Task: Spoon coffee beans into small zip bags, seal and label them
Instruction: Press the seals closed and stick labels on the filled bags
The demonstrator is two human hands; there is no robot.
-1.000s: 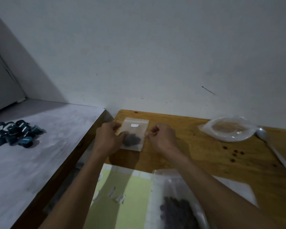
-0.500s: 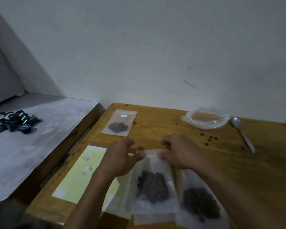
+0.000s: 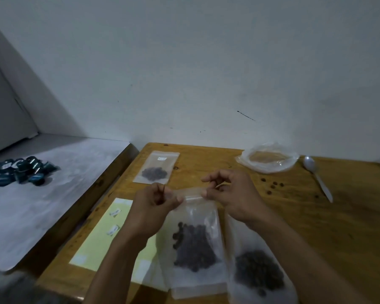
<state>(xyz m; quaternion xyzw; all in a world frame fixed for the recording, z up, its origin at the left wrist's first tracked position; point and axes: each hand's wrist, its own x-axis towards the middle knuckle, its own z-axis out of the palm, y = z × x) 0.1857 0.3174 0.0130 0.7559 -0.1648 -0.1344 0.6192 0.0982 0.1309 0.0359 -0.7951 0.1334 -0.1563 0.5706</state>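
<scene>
Both hands pinch the top strip of one zip bag (image 3: 195, 238) of beans: left hand (image 3: 154, 207), right hand (image 3: 230, 194). Three filled bags show; labelled bag (image 3: 155, 167) far, third bag (image 3: 259, 270) near right. Seal probably unfinished.

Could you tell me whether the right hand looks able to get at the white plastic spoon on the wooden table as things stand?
Probably yes, but not at once: the right hand is pinching the top of the clear zip bag of coffee beans with the left hand. The white plastic spoon lies uncovered on its side.
</scene>
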